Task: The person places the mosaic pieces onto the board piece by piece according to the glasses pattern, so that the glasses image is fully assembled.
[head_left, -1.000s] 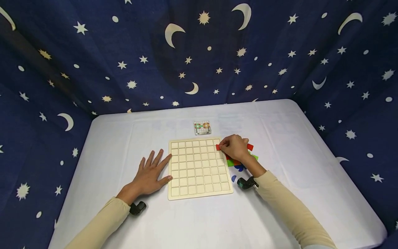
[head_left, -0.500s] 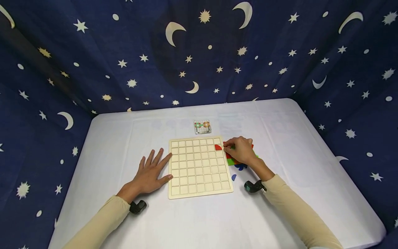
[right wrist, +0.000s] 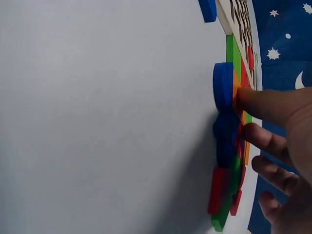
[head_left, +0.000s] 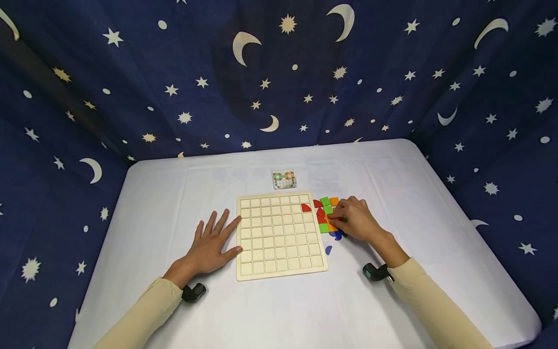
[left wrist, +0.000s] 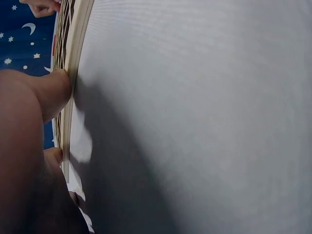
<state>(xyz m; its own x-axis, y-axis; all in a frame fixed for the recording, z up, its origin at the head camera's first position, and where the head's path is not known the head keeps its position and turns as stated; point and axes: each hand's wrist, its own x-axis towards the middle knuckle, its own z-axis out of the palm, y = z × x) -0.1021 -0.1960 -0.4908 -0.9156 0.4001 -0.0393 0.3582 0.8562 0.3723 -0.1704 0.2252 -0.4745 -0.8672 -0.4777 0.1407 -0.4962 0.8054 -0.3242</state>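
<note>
A wooden grid board (head_left: 281,252) lies in the middle of the white table. One red quarter-circle piece (head_left: 306,207) sits in a cell near its top right corner. My left hand (head_left: 215,241) lies flat and spread beside the board, with its fingertips (left wrist: 56,87) against the board's left edge (left wrist: 73,73). My right hand (head_left: 348,220) is curled over a pile of coloured pieces (head_left: 324,213) just right of the board. Its thumb (right wrist: 263,105) and index finger pinch an orange piece (right wrist: 237,92). Red, green and blue pieces (right wrist: 223,85) lie around it.
A small pattern card (head_left: 284,179) lies beyond the board. A loose blue piece (head_left: 328,249) sits near the board's right edge. Dark blue star-printed cloth (head_left: 279,72) walls in the table on three sides. Black wrist cameras (head_left: 376,272) are on both arms.
My right hand left the red quarter-circle in the board cell and drew back right onto the pile of pieces. The left hand stayed where it was.
</note>
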